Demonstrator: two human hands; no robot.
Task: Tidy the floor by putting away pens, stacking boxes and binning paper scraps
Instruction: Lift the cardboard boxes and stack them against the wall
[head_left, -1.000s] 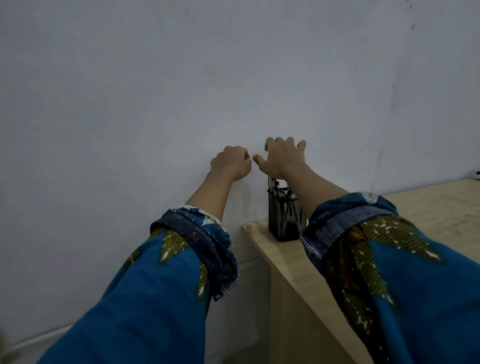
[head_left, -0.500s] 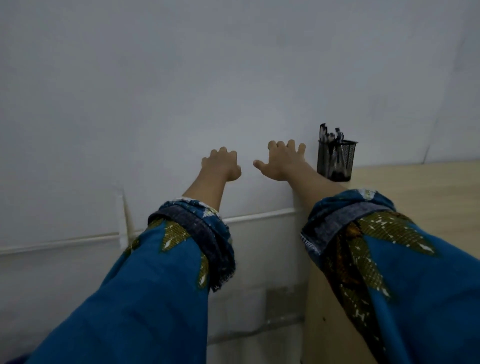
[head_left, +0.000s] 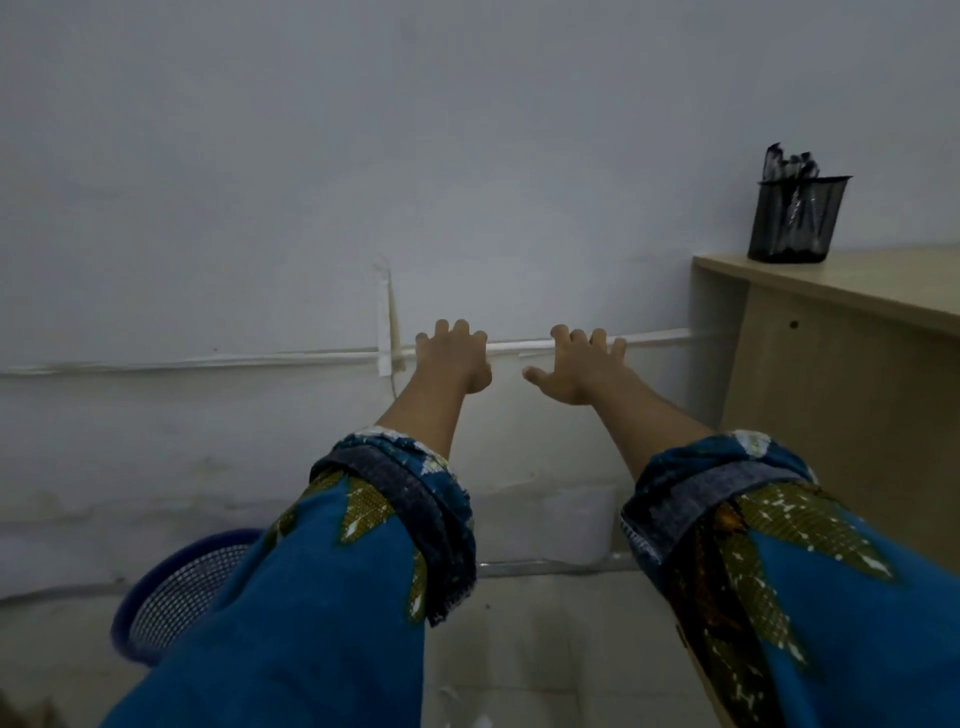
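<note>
No legible text, label, brand, number or sign appears anywhere in the head view. The mesh pen holder (head_left: 796, 219) on the worktop (head_left: 852, 280) carries no readable marking, and the pens (head_left: 788, 163) inside it are too blurred for any print to be made out. The blue mesh bin (head_left: 171, 597) shows none either. The patterned sleeves (head_left: 322, 597) bear a leaf motif only, without lettering.

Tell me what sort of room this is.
Probably a plain office or study corner. A wooden desk stands against a bare white wall with a black mesh pen holder full of pens on it, and a blue mesh wastebasket sits on the floor below.
</note>
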